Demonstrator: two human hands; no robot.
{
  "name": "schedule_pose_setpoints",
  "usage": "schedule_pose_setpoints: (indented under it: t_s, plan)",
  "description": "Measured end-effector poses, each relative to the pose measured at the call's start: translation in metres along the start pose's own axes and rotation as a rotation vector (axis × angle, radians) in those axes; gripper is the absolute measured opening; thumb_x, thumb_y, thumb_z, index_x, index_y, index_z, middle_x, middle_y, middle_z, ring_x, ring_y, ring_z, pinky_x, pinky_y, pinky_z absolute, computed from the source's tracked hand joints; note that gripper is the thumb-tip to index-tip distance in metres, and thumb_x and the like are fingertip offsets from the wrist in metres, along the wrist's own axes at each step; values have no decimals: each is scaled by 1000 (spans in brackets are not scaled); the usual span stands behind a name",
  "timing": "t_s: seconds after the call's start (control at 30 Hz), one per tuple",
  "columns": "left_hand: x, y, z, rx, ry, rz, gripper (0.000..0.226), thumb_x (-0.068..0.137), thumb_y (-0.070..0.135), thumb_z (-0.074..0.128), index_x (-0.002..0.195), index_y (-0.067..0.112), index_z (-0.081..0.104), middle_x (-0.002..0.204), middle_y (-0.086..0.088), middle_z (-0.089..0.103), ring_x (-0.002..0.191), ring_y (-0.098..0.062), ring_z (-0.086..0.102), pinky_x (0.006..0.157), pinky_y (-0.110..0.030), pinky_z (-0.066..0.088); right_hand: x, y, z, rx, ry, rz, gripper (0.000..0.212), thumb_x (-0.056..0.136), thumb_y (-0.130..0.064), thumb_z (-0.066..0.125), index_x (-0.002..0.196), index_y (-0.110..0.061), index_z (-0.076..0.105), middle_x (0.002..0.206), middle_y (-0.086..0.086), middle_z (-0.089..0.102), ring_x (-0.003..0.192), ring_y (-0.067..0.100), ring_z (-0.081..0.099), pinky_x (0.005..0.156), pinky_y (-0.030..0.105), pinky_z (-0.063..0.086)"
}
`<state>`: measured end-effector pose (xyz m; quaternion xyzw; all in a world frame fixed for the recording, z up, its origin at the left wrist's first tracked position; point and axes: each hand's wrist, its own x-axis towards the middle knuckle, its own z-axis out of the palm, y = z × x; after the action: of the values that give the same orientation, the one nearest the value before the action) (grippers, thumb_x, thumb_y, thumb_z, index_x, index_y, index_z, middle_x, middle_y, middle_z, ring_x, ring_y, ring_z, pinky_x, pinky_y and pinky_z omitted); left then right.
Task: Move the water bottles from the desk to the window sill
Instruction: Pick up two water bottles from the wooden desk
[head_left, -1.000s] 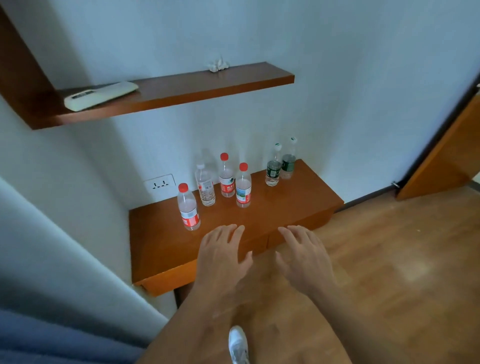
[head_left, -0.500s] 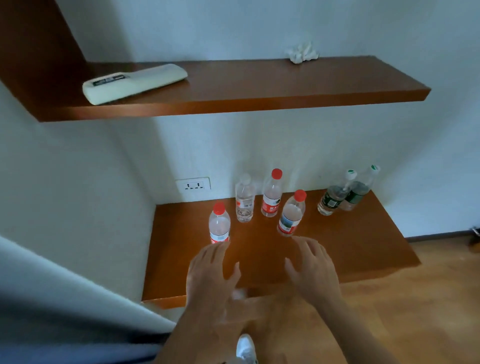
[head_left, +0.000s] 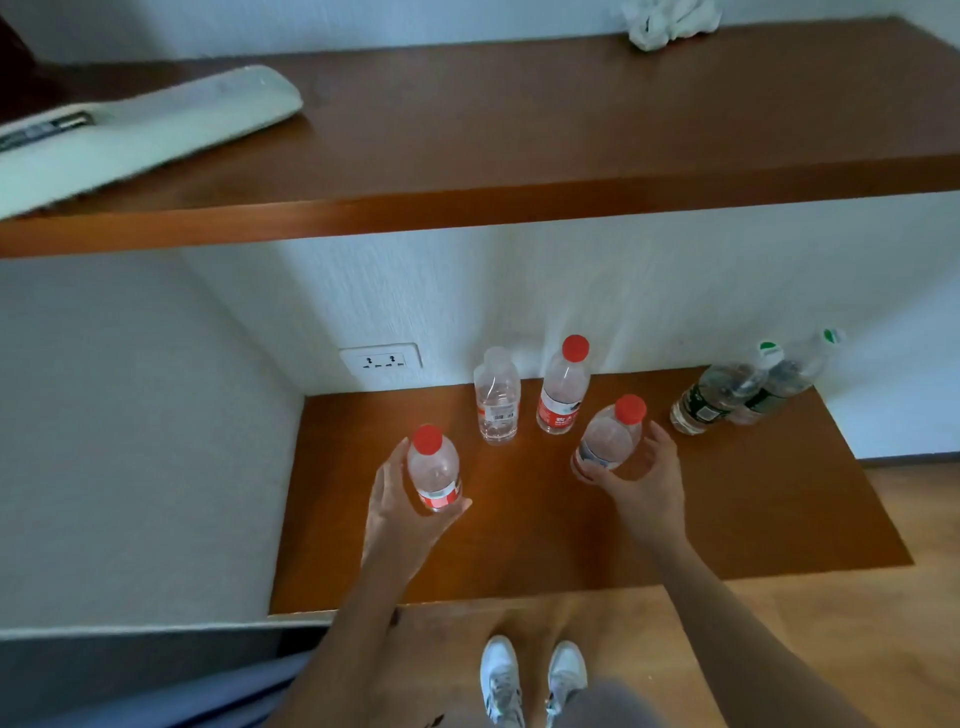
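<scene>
Here, in the head view, two red-capped water bottles are being taken at once from the wooden desk (head_left: 727, 519). The left hand (head_left: 400, 509) is wrapped around the nearer bottle (head_left: 434, 470), fingers curled behind and thumb across the label; the right hand (head_left: 644, 478) is closed on the tilted bottle (head_left: 608, 436) from below its shoulder. Each grip looks clamped on its bottle, though neither is clearly lifted. A straight upward lift is judged best, with the tilted bottle brought upright first. Four bottles remain by the wall: a clear-capped one (head_left: 497, 397), a red-capped one (head_left: 563, 387) and two green-labelled ones (head_left: 719, 392) (head_left: 784, 379). The overhanging shelf (head_left: 519, 208) must be cleared. No window sill is in view.
</scene>
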<state>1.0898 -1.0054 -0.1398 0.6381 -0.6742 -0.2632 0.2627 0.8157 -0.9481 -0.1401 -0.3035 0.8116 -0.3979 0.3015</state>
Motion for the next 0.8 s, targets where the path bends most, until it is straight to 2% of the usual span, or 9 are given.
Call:
schedule_pose_setpoints:
  t_s: [0.1,0.2,0.33,0.4,0.47,0.57,0.63,0.8]
  plan:
    - [14,8,10,3,-1,20,107,61,79,67,145,21,35,138,-7,55,121,-27,58,92,-46,56,21,1,5,33,-53,-12,110,52,-66,86,143,-41,30,141,-7,48,127,21,52,101,53,51]
    - [24,14,15,-25,-25,21,104,62,71,70,146,21,34,138,-6,55,120,-24,57,92,-43,55,33,5,12,21,-91,-57,107,49,-73,82,139,-40,35,133,-8,52,122,20,55,97,51,53]
    - [35,22,15,-95,-63,-24,100,64,54,78,146,18,35,136,-4,54,114,-11,51,90,-28,50,42,5,17,21,-92,-61,87,57,-61,86,129,-40,41,125,-8,56,115,18,58,95,49,54]
    - [39,24,16,-91,-74,-52,93,66,46,84,143,18,38,134,-5,56,111,-11,50,87,-23,48,45,5,20,10,-89,-62,81,62,-57,86,127,-38,42,121,-9,58,111,16,59,94,46,55]
    - [42,24,18,-74,-75,-98,88,67,48,84,139,19,43,130,-5,58,110,-16,55,90,-30,51,46,3,22,-8,-84,-72,79,65,-53,85,129,-32,44,116,-9,59,108,15,60,92,41,56]
    - [46,28,17,-66,-89,-159,87,64,64,72,137,24,44,129,-2,59,114,-23,58,94,-44,54,46,-5,21,-51,-78,-85,77,71,-46,84,132,-23,42,111,-8,57,104,17,59,86,32,50]
    - [48,36,15,-75,-90,-183,88,65,65,70,138,25,42,134,-1,56,117,-21,55,96,-45,51,42,-13,18,-44,-67,-85,79,72,-45,84,134,-22,41,111,-7,57,103,16,59,84,31,50]
    - [52,65,5,-192,-55,-179,74,77,43,78,138,25,39,127,5,53,108,-10,49,93,-37,48,25,-42,4,2,-26,-208,78,73,-46,82,134,-24,40,108,-12,53,92,7,56,70,14,42]
